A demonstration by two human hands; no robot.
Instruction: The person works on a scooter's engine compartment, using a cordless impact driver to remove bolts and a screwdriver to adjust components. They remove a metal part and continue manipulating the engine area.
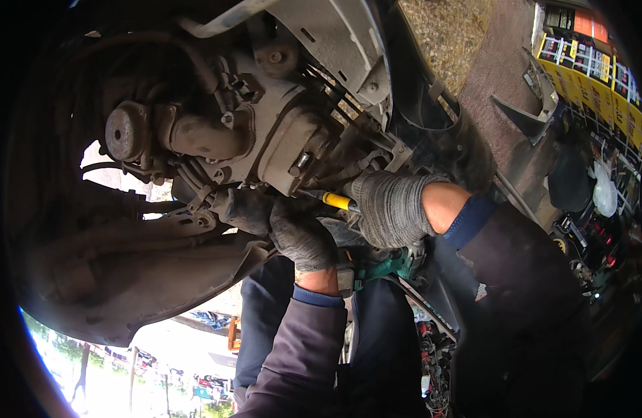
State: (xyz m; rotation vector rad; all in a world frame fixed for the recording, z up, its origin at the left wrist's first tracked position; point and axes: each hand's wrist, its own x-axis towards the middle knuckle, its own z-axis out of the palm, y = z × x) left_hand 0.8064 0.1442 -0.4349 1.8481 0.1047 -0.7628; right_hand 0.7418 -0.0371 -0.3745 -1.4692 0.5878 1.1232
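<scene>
A dusty engine [286, 146] of what looks like a scooter fills the upper middle of the head view. My right hand [394, 209], in a grey knit glove, grips a screwdriver [336, 200] with a yellow and black handle. Its shaft points left toward the lower edge of the engine cover; the tip is hard to make out. My left hand [293, 233], in a grey glove with blackened fingers, is closed just under that cover, beside the screwdriver's tip. Whatever its fingers pinch is hidden.
A brown mudguard [147, 279] curves along the lower left. Below my right hand, a teal power tool [390, 266] lies by my legs. Yellow-and-black boxes [592, 87] are stacked at the far right, with loose parts [585, 237] below. Grey body panels [335, 35] hang above.
</scene>
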